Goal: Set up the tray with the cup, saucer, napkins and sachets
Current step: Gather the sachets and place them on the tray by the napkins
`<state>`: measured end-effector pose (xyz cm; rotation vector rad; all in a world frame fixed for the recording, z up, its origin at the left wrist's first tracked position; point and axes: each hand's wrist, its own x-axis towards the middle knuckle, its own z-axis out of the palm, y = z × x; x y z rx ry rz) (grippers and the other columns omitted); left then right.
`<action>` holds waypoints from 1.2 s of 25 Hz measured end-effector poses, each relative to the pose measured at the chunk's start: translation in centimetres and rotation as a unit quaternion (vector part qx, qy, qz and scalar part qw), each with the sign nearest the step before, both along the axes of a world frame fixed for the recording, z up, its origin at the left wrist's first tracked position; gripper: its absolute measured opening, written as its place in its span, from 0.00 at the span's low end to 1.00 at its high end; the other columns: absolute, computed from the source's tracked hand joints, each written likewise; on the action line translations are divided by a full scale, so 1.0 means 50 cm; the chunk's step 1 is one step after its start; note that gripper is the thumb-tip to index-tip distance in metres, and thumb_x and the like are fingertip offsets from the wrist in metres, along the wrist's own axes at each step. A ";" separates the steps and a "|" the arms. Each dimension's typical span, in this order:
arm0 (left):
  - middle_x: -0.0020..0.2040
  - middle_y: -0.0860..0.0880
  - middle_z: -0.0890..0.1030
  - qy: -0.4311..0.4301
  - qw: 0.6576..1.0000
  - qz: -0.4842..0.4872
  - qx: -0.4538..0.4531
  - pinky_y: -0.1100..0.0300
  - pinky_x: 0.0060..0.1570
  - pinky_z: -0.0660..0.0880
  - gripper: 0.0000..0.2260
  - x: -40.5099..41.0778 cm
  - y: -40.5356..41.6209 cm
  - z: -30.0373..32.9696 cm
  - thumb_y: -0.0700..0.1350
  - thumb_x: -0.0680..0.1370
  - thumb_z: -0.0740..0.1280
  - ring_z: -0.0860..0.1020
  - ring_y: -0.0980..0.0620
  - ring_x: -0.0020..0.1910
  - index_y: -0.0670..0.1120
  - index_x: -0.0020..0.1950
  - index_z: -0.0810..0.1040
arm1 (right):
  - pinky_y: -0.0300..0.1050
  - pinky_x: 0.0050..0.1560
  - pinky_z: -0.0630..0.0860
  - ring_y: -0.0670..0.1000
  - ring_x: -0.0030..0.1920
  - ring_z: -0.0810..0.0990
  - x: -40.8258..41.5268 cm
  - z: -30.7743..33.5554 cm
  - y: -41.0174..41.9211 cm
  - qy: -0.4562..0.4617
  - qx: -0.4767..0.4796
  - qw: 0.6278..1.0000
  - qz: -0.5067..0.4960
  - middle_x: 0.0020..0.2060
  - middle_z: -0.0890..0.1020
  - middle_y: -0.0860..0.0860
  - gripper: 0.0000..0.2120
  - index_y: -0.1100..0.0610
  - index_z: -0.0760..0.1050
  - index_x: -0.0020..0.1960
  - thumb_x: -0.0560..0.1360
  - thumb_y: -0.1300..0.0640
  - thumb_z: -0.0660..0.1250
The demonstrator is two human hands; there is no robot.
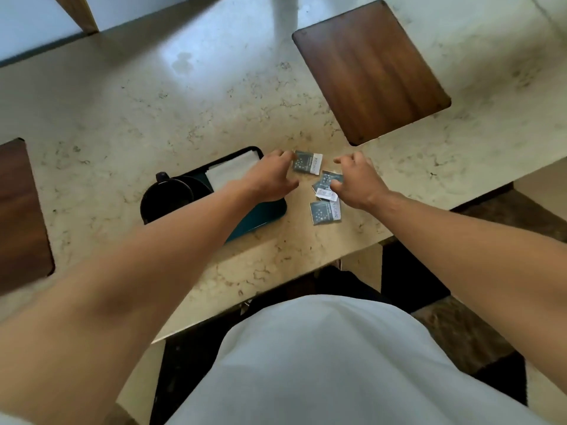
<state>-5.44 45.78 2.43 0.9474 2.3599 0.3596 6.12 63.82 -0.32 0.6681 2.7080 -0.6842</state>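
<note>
- From my remote seat, I judge the task well past halfway: the dark cup (167, 196) sits on its saucer (199, 187) at the left end of the teal tray (264, 214), and white napkins (233, 173) lie in the tray's far half.
- What is left, as I read it, is the sachets, which all lie on the marble table (153, 111) just right of the tray, none inside it.
- I count at least 3 sachets: the far sachet (306, 161), a middle cluster (327, 187) that may be 2 overlapping packets, and the near sachet (325, 212).
- The left hand (270, 179) reaches across the tray's right end, palm down, fingers stretched toward the far sachet; its fingertips (287, 154) touch that packet's left edge. The grip looks narrow and closing, but I cannot tell whether the packet is actually pinched yet.
- The right hand (357, 182) hovers palm down beside the middle cluster, fingers curled, thumb touching the cluster's right side. I cannot tell if that grip has a packet either.
- Both forearms stretch forward from the body and converge on the packets.
- 2 dark wooden boards are set on the table, well apart from the work: one far right (371, 72), one at the left edge (21, 216).
</note>
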 end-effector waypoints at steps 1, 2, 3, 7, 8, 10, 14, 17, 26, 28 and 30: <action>0.72 0.42 0.73 0.001 1.000 0.025 -0.001 0.53 0.68 0.68 0.26 0.002 0.003 0.002 0.50 0.80 0.69 0.71 0.44 0.70 0.44 0.76 0.68 | 0.54 0.67 0.70 0.59 0.67 0.68 -0.015 -0.002 0.005 0.004 0.009 1.000 0.017 0.67 0.70 0.59 0.24 0.59 0.71 0.71 0.77 0.53 0.66; 0.72 0.42 0.73 0.005 0.999 0.048 -0.004 0.54 0.69 0.68 0.25 0.004 0.004 0.003 0.49 0.80 0.68 0.71 0.44 0.71 0.44 0.75 0.68 | 0.54 0.66 0.70 0.60 0.66 0.68 -0.029 -0.006 0.007 0.009 0.022 0.999 0.032 0.66 0.71 0.60 0.23 0.60 0.72 0.69 0.78 0.52 0.65; 0.72 0.42 0.73 0.012 0.997 0.069 -0.011 0.54 0.69 0.68 0.25 0.008 0.003 0.006 0.49 0.80 0.68 0.71 0.44 0.71 0.44 0.75 0.69 | 0.54 0.64 0.70 0.60 0.66 0.69 -0.044 -0.010 0.006 0.010 0.041 0.998 0.051 0.65 0.72 0.60 0.22 0.61 0.73 0.68 0.78 0.51 0.64; 0.71 0.42 0.75 0.018 0.989 0.148 0.008 0.54 0.68 0.68 0.23 0.022 -0.003 0.010 0.47 0.80 0.67 0.72 0.44 0.70 0.42 0.74 0.70 | 0.56 0.65 0.66 0.60 0.67 0.69 -0.103 -0.020 -0.001 -0.014 0.093 0.991 0.091 0.67 0.72 0.59 0.27 0.57 0.71 0.70 0.78 0.42 0.65; 0.71 0.42 0.75 0.017 0.988 0.155 0.008 0.55 0.68 0.68 0.22 0.026 -0.006 0.009 0.46 0.80 0.67 0.73 0.44 0.70 0.42 0.74 0.71 | 0.56 0.66 0.65 0.60 0.68 0.68 -0.113 -0.025 -0.006 -0.016 0.095 0.991 0.092 0.67 0.71 0.59 0.28 0.57 0.70 0.70 0.77 0.40 0.65; 0.70 0.42 0.75 0.012 0.987 0.162 0.009 0.56 0.67 0.69 0.22 0.029 -0.007 0.008 0.46 0.80 0.67 0.73 0.45 0.69 0.42 0.74 0.71 | 0.57 0.66 0.65 0.60 0.69 0.68 -0.128 -0.031 -0.010 -0.024 0.106 0.990 0.092 0.68 0.70 0.60 0.30 0.58 0.69 0.70 0.77 0.40 0.67; 0.71 0.43 0.74 0.010 0.986 0.164 0.025 0.54 0.69 0.68 0.21 0.021 -0.007 -0.001 0.45 0.80 0.66 0.71 0.45 0.70 0.42 0.73 0.71 | 0.56 0.67 0.66 0.59 0.67 0.69 -0.136 -0.041 -0.006 -0.020 0.092 0.994 0.062 0.66 0.72 0.58 0.29 0.57 0.71 0.67 0.74 0.41 0.71; 0.70 0.42 0.75 0.015 0.985 0.165 0.043 0.54 0.69 0.68 0.22 0.009 -0.008 0.002 0.45 0.80 0.66 0.71 0.45 0.70 0.42 0.73 0.71 | 0.50 0.57 0.73 0.56 0.58 0.76 -0.139 -0.034 0.001 -0.006 -0.014 0.999 0.045 0.58 0.79 0.57 0.14 0.57 0.75 0.58 0.77 0.51 0.71; 0.56 0.44 0.84 -0.142 0.960 0.202 0.133 0.57 0.53 0.79 0.16 0.034 0.005 0.009 0.42 0.77 0.72 0.83 0.47 0.54 0.41 0.65 0.80 | 0.39 0.36 0.81 0.50 0.39 0.86 -0.093 0.069 0.009 0.039 -0.277 0.954 0.109 0.44 0.84 0.52 0.05 0.57 0.80 0.54 0.78 0.60 0.70; 0.50 0.40 0.85 -0.212 0.928 0.253 0.173 0.49 0.50 0.83 0.10 0.050 0.006 0.004 0.39 0.79 0.70 0.86 0.43 0.47 0.37 0.59 0.82 | 0.39 0.39 0.81 0.49 0.39 0.85 -0.088 0.077 0.012 0.055 -0.273 0.952 0.129 0.44 0.84 0.51 0.06 0.57 0.81 0.55 0.78 0.59 0.71; 0.49 0.39 0.85 -0.270 0.887 0.315 0.204 0.48 0.46 0.85 0.08 0.069 0.004 0.000 0.37 0.80 0.70 0.86 0.42 0.45 0.36 0.58 0.81 | 0.39 0.38 0.81 0.48 0.39 0.85 -0.073 0.070 0.017 0.073 -0.274 0.954 0.101 0.45 0.84 0.50 0.07 0.56 0.81 0.56 0.78 0.59 0.71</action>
